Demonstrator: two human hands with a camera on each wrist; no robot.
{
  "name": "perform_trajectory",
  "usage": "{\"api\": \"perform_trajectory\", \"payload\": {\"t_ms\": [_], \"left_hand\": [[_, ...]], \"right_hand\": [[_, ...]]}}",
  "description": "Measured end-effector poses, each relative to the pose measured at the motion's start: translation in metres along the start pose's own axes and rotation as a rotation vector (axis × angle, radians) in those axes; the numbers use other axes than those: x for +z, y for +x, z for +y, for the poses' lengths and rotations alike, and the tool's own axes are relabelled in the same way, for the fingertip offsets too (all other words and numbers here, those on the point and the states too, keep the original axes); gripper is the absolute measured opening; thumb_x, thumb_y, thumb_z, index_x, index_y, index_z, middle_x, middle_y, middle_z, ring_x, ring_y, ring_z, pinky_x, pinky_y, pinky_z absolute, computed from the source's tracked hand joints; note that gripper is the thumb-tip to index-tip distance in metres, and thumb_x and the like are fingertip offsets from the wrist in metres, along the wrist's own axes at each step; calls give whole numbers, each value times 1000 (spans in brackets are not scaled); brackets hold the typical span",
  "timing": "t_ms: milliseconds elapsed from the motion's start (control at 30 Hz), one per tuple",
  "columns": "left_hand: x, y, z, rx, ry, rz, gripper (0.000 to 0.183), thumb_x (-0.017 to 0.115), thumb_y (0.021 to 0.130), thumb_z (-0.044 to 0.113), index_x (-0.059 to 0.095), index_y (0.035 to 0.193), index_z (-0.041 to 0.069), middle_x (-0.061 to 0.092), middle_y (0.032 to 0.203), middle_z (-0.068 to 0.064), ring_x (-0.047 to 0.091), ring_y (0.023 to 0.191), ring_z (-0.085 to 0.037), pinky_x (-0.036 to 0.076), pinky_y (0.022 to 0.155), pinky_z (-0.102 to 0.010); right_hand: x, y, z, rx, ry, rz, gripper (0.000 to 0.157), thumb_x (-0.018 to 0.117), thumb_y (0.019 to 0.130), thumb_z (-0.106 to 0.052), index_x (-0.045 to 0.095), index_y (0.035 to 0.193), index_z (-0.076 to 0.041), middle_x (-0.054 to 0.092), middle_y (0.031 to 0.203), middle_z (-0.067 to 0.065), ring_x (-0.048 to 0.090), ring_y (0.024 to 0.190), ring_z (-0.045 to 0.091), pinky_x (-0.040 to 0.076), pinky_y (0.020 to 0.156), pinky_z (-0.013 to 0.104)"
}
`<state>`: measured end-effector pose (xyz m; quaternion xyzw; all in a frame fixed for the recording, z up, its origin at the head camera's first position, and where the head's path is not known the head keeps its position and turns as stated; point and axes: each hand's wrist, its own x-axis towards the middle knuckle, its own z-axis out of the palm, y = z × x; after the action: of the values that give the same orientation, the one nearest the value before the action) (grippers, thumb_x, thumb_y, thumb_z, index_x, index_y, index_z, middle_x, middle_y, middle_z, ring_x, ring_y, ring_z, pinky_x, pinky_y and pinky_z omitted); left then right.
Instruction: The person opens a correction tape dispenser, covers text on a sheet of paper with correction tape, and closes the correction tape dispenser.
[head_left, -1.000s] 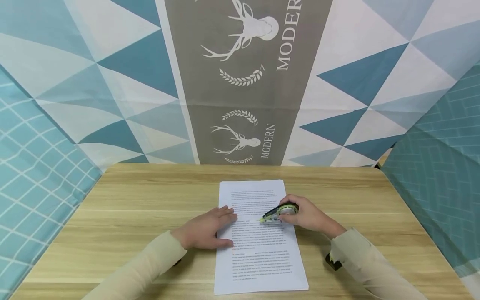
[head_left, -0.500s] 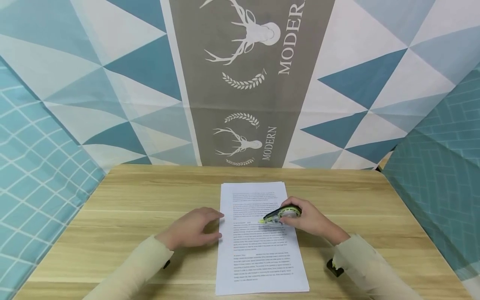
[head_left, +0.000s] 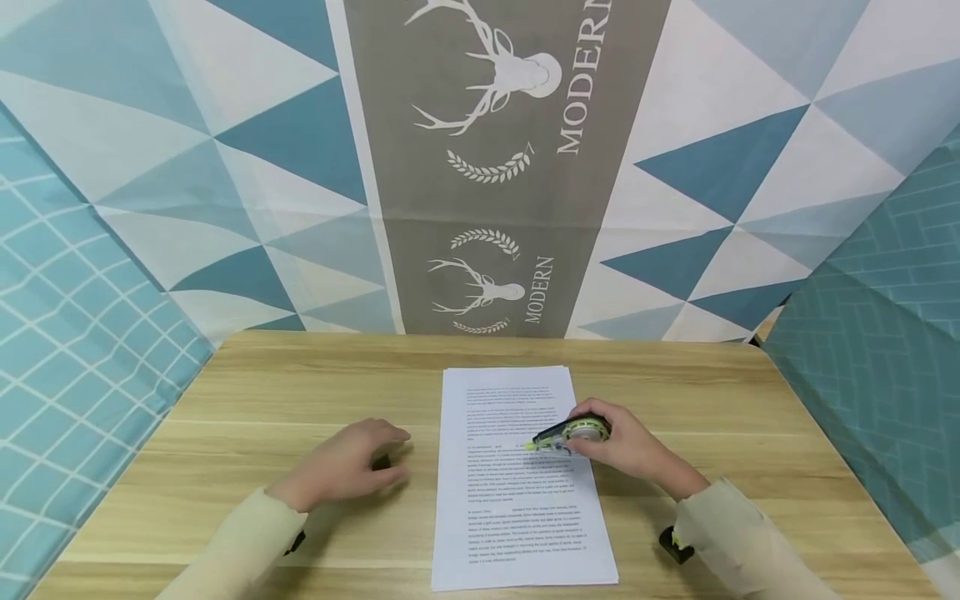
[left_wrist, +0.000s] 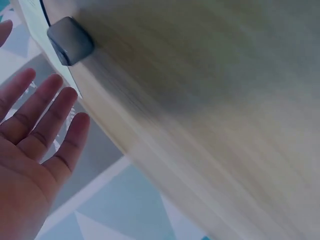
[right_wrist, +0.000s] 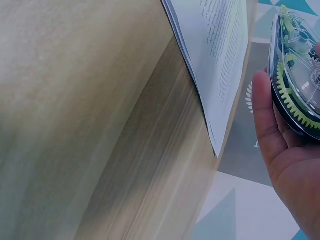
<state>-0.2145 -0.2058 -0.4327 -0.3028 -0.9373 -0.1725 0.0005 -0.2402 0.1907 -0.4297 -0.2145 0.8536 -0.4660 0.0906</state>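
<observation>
My right hand [head_left: 630, 446] grips a correction tape [head_left: 581, 430] with a dark edge and clear side over the printed paper stack [head_left: 525, 550]. Its yellow-green tip points left, close over a line of text where white gaps show in the print. The right wrist view shows green gear teeth inside the correction tape [right_wrist: 295, 95], with the fingers along its dark edge. Left of the paper, my left hand [head_left: 341, 467] hovers over the table with fingers spread and holds nothing. A small dark, rounded block [left_wrist: 71, 41] lies on the table beside those fingers, partly hidden by them in the head view.
The wooden table [head_left: 300, 375] carries the paper near its middle. A patterned cloth [head_left: 480, 167] with deer heads hangs right behind the far edge, and blue tiled cloth [head_left: 67, 333] flanks the left side. Black wrist gear [head_left: 675, 543] shows below the right sleeve.
My left hand has lifted off the paper and moved left to the dark block. My right hand has shifted slightly right with the correction tape.
</observation>
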Motion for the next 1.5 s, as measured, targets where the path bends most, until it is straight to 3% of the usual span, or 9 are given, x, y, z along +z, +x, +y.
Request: {"api": "perform_trajectory", "payload": {"t_ms": [367, 633, 867, 1100, 1500], "left_hand": [[-3, -17, -13, -94, -29, -54, 42, 71, 82, 31, 63, 114, 5, 66, 107, -4, 62, 98, -19, 53, 84, -37], [-1, -19, -18, -86, -39, -59, 21, 73, 80, 26, 68, 97, 14, 61, 89, 9, 57, 85, -6, 52, 78, -29], [2, -18, -20, -72, -49, -85, 9, 70, 83, 23, 70, 91, 19, 59, 85, 12, 55, 81, -2, 51, 74, -26], [1, -16, -19, -46, -37, -61, 10, 69, 84, 21, 69, 92, 15, 59, 84, 11, 55, 79, -4, 51, 72, -27], [-2, -9, -9, -88, -21, -38, 19, 68, 85, 17, 70, 100, 7, 70, 95, 1, 65, 85, -13, 54, 72, -30]], "right_hand": [[1, -6, -1, 33, 12, 15, 32, 74, 81, -20, 59, 106, -9, 61, 104, 13, 55, 85, 16, 50, 67, 21], [2, -8, -2, 48, 31, 25, 32, 74, 81, -20, 59, 106, -9, 60, 105, 14, 56, 84, 16, 51, 66, 21], [3, -9, -1, 53, 33, 32, 32, 74, 80, -21, 59, 106, -9, 61, 106, 13, 56, 85, 16, 51, 66, 21], [3, -10, 2, 49, 40, 28, 33, 73, 81, -21, 59, 107, -8, 60, 106, 15, 56, 83, 15, 52, 64, 21], [5, -10, 8, 94, 40, 40, 31, 72, 81, -20, 59, 107, -10, 61, 104, 13, 57, 83, 17, 53, 63, 23]]}}
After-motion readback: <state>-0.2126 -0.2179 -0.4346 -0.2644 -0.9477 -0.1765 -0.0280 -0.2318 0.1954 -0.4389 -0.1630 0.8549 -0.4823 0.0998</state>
